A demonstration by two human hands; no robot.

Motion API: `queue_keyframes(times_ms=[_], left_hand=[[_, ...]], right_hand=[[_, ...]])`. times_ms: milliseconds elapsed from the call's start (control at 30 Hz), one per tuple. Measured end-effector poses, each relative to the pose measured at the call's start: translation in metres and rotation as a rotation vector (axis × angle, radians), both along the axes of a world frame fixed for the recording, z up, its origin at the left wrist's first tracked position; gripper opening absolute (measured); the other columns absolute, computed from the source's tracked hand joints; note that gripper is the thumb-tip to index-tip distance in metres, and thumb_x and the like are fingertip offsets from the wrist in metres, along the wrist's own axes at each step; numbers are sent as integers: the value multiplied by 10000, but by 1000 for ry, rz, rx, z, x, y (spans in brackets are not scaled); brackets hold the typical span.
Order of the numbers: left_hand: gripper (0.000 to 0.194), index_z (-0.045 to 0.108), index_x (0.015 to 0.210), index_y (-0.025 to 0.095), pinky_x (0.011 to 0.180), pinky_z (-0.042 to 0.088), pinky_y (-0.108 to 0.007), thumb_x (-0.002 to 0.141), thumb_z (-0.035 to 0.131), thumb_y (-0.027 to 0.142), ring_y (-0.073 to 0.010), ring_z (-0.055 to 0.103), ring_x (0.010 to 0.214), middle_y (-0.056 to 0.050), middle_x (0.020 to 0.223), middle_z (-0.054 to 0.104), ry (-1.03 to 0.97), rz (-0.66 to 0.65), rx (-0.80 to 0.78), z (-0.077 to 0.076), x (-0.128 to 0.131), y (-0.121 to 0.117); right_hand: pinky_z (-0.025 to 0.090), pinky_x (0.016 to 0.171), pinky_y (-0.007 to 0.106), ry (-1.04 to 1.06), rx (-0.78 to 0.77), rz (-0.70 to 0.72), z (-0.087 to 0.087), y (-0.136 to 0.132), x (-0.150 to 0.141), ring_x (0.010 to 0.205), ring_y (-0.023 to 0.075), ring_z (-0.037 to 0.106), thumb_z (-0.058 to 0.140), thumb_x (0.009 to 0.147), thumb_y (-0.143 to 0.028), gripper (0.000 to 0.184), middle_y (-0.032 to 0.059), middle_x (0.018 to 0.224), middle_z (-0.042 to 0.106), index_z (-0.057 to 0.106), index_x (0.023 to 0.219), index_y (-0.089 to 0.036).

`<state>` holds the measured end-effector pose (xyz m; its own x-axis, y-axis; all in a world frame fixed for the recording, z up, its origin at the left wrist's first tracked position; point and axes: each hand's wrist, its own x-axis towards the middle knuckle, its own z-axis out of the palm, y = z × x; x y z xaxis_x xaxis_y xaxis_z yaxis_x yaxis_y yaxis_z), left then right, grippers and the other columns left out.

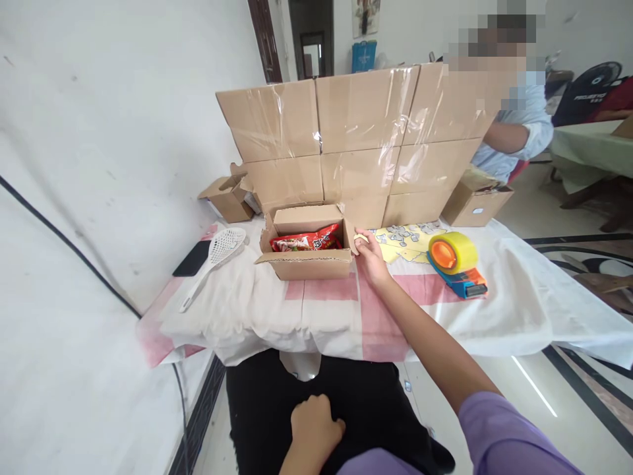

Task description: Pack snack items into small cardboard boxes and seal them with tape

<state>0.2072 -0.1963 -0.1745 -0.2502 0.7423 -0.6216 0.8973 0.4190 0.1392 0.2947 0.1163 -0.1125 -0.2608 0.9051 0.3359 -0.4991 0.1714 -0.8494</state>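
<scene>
An open cardboard box stands on the cloth-covered table in front of me. Inside it lies a shiny red printed packet, partly hidden by the box's walls. My right hand is at the right end of the box, its thumb and fingers closed on the raised side flap. Down on my black-clothed lap rests my left hand, curled into a fist with nothing showing in it.
Right of the box sits a tape dispenser with a yellow roll. A white slotted spoon overlaps a dark phone-like slab on the left. Taped cartons form a wall behind; a person is beyond, near a small box.
</scene>
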Motion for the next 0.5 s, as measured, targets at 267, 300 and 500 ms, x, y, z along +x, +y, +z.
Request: queue_keyframes(times_ms=[267,300,500], left_hand=[[227,738,908,200,830,496,-386,799,556,282,-303,704,966,-105,979,751,-58,87,88,-12,0,-9],[217,737,890,207,827,490,-379,799,552,276,-297,703,959,-96,965,752,-69,81,94,-12,-1,-9],[177,721,844,232,750,466,-319,792,553,248,-263,708,899,-68,892,757,-137,55,23,-11,-7,-10]], right_hand=[[431,655,287,-17,12,16,17,-13,5,676,151,507,730,843,-372,365,-41,751,508,598,1177,-306],[429,651,291,-37,9,17,19,-15,5,667,154,511,727,844,-385,375,-41,745,521,589,1183,-305],[402,630,295,-41,-1,20,27,-16,10,609,142,497,743,824,-401,434,-42,741,571,554,1197,-286]])
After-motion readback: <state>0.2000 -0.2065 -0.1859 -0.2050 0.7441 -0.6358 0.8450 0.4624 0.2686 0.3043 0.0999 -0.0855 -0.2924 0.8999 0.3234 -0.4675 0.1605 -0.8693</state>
